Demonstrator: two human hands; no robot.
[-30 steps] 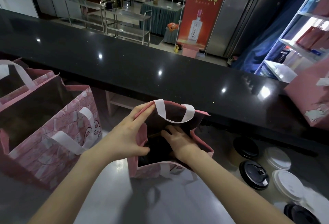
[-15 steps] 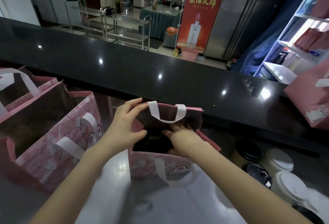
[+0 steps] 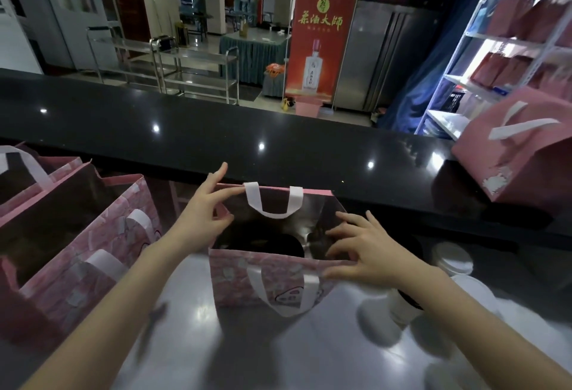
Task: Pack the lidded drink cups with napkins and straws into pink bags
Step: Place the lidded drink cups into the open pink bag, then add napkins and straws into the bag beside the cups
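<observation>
A pink bag with white handles stands open in the middle of the steel worktop. A dark-lidded cup sits inside it. My left hand pinches the bag's far rim at its left corner. My right hand rests on the near rim at the right corner, fingers spread and reaching into the opening. Lidded drink cups stand to the right: a white-lidded one and another partly hidden under my right forearm.
Two larger open pink bags stand at the left. Another pink bag sits on the raised black counter at the right. The steel worktop stretches toward me.
My right hand came out of the bag and now lies on its right near rim. The left hand shifted along the far rim. The bag's mouth is spread wider.
</observation>
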